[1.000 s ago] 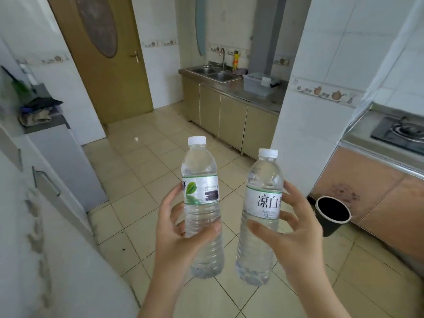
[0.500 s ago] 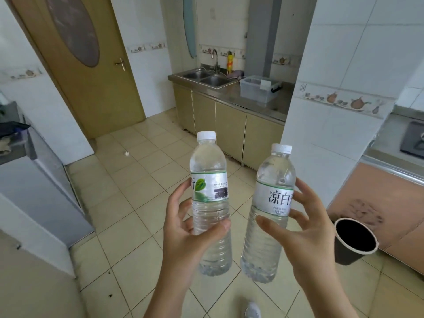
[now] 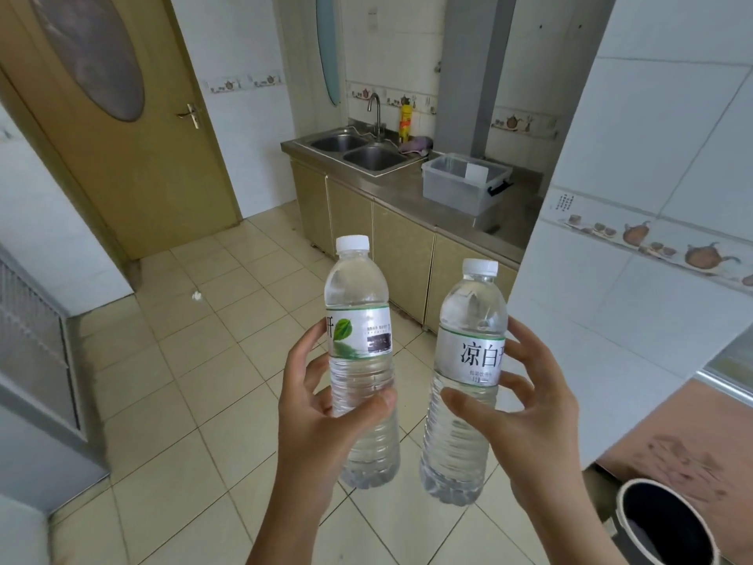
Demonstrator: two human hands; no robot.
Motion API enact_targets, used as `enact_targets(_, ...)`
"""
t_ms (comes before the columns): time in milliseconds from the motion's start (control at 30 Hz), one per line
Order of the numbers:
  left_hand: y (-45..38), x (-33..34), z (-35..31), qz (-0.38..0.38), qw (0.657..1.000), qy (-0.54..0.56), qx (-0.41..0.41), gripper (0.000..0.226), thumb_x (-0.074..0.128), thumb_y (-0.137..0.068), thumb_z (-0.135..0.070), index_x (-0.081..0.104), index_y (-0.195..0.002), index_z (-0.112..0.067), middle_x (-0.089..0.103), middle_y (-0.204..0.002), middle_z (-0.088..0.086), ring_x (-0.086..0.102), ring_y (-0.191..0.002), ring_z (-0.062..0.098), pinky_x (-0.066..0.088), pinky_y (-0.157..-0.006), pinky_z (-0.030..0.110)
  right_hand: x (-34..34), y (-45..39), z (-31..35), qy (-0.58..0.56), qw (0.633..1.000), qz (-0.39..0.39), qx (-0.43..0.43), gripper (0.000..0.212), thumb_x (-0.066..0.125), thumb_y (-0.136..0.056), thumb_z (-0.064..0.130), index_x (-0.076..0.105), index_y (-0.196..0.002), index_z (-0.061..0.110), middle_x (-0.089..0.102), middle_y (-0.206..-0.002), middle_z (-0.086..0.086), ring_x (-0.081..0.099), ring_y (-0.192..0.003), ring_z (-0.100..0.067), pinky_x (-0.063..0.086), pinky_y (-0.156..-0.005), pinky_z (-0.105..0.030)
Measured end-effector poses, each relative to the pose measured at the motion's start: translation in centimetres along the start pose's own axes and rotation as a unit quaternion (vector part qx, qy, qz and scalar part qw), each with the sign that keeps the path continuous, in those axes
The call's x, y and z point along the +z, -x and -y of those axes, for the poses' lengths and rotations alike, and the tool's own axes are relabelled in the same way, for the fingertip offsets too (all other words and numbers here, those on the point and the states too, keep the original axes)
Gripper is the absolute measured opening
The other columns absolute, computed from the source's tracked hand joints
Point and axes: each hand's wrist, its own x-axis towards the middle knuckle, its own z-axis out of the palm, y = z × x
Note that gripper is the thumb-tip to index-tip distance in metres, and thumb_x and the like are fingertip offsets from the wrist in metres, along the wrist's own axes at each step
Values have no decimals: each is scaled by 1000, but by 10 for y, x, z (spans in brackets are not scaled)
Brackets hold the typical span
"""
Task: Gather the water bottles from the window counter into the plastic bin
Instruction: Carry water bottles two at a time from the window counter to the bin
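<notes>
Nearer now, the plastic bin [image 3: 464,185] sits on the tabletop [image 3: 509,222] upper centre. Your left hand [image 3: 322,418] grips one bottle [image 3: 360,360], your right hand [image 3: 525,418] another bottle [image 3: 468,377]. You're carrying; next, lower both in.

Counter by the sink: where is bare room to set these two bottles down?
The bare steel strip in front of the plastic bin, toward the counter edge, looks free, and so does the bin's inside. Behind the sink, the faucet, yellow bottle and cloth crowd the back.
</notes>
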Motion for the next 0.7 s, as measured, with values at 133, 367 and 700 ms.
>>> enact_targets(133, -84, 18, 23, 5, 1000, -9, -7, 91, 91, -47, -21, 55, -124, -55, 73, -111, -6, 76, -89, 21, 60, -66, 27, 23, -75, -26, 5, 1000, -15, 1, 87, 89, -50, 10, 56, -120, 50, 64, -111, 28, 65, -89, 0, 51, -72, -23)
enact_targets(367, -248, 40, 53, 51, 998, -20, -18, 91, 91, -49, -23, 54, -126, -53, 71, -115, -13, 76, -89, 17, 60, -64, 24, 74, -209, -67, 23, 998, -55, 11, 88, 90, -51, 8, 55, -124, 43, 62, -107, 32, 65, -86, 3, 51, -70, -23)
enact_targets(700, -434, 97, 78, 102, 994, -18, -30, 91, 92, -46, -25, 55, -123, -55, 68, -122, -4, 75, -95, 24, 63, -76, 43, 111, -379, -107, 40, 993, -112, 11, 90, 92, -49, 15, 54, -125, 46, 63, -113, 24, 64, -87, 2, 52, -67, -26)
